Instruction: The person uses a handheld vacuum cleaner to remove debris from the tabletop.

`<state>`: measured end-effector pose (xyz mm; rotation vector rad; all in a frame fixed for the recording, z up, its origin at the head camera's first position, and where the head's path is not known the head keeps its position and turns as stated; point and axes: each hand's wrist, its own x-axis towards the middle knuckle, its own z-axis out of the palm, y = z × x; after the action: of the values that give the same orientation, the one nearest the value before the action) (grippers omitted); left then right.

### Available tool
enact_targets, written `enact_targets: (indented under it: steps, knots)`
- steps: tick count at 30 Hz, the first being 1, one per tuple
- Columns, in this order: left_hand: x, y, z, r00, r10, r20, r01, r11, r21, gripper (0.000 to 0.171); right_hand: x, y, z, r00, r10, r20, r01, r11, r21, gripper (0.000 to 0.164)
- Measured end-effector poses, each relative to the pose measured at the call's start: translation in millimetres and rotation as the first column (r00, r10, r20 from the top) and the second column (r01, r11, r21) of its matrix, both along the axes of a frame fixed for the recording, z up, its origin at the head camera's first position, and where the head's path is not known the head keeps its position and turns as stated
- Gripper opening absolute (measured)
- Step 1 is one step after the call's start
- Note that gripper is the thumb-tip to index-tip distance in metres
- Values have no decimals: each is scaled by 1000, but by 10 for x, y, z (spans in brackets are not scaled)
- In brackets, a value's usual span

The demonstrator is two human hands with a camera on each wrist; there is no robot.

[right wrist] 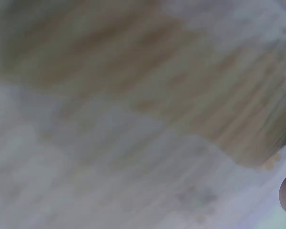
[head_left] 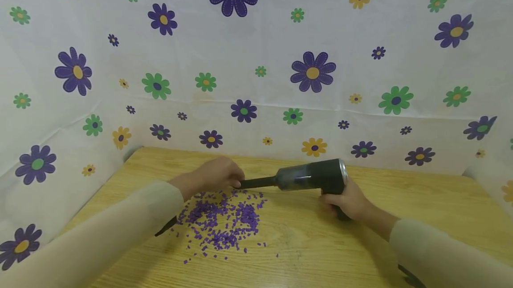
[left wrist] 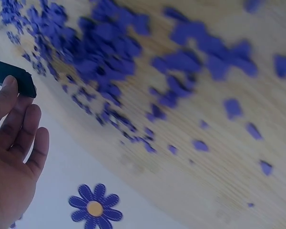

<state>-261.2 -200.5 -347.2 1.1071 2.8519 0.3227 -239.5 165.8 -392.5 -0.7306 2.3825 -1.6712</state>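
Here, handheld vacuum (head_left: 308, 177): long axis roughly nine to three o'clock, nozzle (head_left: 258, 182) toward nine. Left hand (head_left: 214, 174) pinches nozzle, right hand (head_left: 352, 201) grips handle (head_left: 343, 215). Purple scraps (head_left: 247, 217) at eight.

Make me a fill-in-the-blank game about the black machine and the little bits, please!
1. With the left hand on its nozzle and the right hand on its handle, the black machine is held by ____ hands.
2. The little bits are coloured ____.
3. They lie nearer to the left hand than to the ____ hand.
4. The white cloth is patterned with ____.

Missing words: two; purple; right; flowers.
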Motion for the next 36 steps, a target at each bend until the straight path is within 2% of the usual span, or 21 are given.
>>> enact_targets:
  steps: [7, 17, 21, 25, 31, 36]
  knots:
    - [34, 180, -11, 1000, -7, 11, 7, 1000, 23, 13, 70, 180, 0, 1000, -2, -29, 0, 999, -51, 22]
    - [64, 423, -39, 998, -55, -10, 55, 998, 9, 11, 181, 423, 16, 997, -62, -37, 62, 998, 1, 20]
    - [79, 523, -48, 999, -48, -11, 48, 999, 9, 11, 216, 512, 14, 996, -54, -69, 54, 999, 2, 16]
    - [75, 605, -67, 998, -69, -7, 69, 998, 12, 10, 238, 598, 0, 995, -50, -85, 50, 999, -3, 14]
    - [92, 669, -73, 998, -55, 10, 55, 998, -8, 10, 260, 670, -16, 995, -67, -67, 68, 998, 11, 16]
    - [114, 655, -71, 999, -52, 14, 52, 998, -28, 11, 272, 656, -8, 996, -46, -74, 45, 999, -12, 15]
